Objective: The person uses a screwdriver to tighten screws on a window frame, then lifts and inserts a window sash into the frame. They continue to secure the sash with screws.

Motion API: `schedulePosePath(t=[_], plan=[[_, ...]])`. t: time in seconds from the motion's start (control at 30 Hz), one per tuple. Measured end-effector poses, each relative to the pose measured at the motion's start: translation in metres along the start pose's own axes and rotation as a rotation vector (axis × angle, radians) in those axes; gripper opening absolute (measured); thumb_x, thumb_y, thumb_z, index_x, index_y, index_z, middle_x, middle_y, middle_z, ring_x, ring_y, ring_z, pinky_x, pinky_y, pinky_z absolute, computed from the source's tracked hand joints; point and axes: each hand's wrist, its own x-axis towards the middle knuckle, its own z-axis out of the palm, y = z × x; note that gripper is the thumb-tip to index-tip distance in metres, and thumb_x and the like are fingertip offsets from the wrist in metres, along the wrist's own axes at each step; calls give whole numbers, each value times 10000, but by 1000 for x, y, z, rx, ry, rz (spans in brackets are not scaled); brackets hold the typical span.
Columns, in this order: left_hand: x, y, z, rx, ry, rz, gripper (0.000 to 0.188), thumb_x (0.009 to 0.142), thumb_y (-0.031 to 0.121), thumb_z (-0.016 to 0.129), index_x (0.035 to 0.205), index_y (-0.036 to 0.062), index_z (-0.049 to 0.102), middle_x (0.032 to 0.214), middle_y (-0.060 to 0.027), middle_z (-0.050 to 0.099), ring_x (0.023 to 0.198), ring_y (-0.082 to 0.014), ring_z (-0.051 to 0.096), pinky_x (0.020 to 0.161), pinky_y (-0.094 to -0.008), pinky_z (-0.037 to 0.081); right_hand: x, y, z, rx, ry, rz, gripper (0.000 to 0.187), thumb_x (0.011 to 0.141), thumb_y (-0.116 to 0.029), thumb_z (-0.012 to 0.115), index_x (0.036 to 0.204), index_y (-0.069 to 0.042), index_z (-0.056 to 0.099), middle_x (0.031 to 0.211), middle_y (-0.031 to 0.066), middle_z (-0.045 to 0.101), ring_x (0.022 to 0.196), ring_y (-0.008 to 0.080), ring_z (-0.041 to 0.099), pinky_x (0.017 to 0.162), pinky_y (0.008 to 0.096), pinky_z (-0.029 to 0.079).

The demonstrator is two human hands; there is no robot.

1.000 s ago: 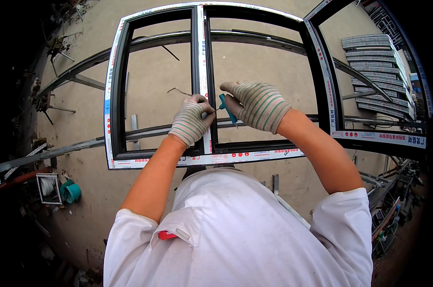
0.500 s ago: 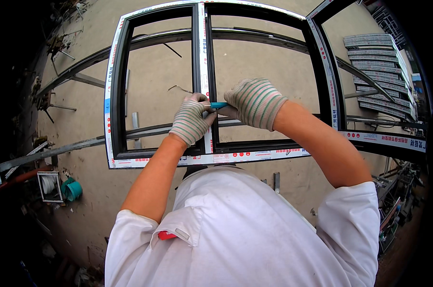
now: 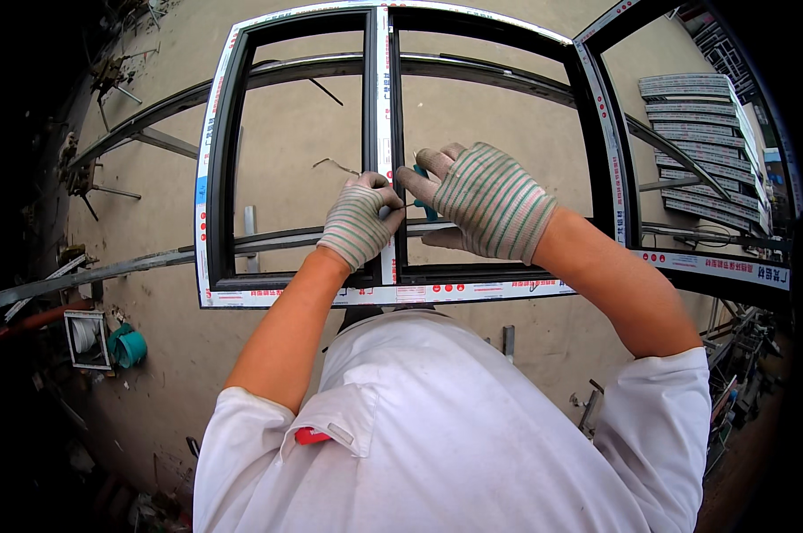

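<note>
A window frame (image 3: 472, 292), black with white printed protective film, lies across metal rails in front of me. My left hand (image 3: 359, 220), in a striped knit glove, rests at the frame's middle bar (image 3: 384, 98) with its fingers pinched. A thin curled strip (image 3: 335, 166) sticks out from those fingertips. Just right of the bar is my right hand (image 3: 481, 200), gloved alike, its thumb spread low and its fingers bent around a teal-handled tool (image 3: 424, 197). The tool is mostly hidden by the fingers, and its thin dark tip points toward my left hand.
An opened sash (image 3: 616, 151) stands off the frame's right side. Beyond it lies a stack of film-covered profiles (image 3: 708, 147). Metal rails (image 3: 153, 266) run beneath the frame. A teal bucket (image 3: 129, 347) and a small white-edged frame (image 3: 89, 340) sit on the floor at left.
My right hand has moved slightly right and loosened, its thumb dropping away. The teal tool has turned from level to more upright. My left hand stays pinched at the bar.
</note>
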Motion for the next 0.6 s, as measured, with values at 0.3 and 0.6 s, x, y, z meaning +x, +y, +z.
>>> schedulePosePath(t=[0.3,0.6], plan=[[0,-3,2,19,2,8,121,833,186,828,943,137,809,1203,-131,698,1143,-363,628,958,-450,566,20,20,16,-117,-50,-252,353,889,-417,765,965,-81,689,987,85,671,972,275,712,828,422,590],[0,-1,3,-10,25,9,112,822,165,837,913,107,805,1165,-146,699,1095,-369,634,933,-451,559,27,-6,47,411,-271,711,627,1092,-508,390,911,-48,776,645,191,672,705,394,710,752,447,584]])
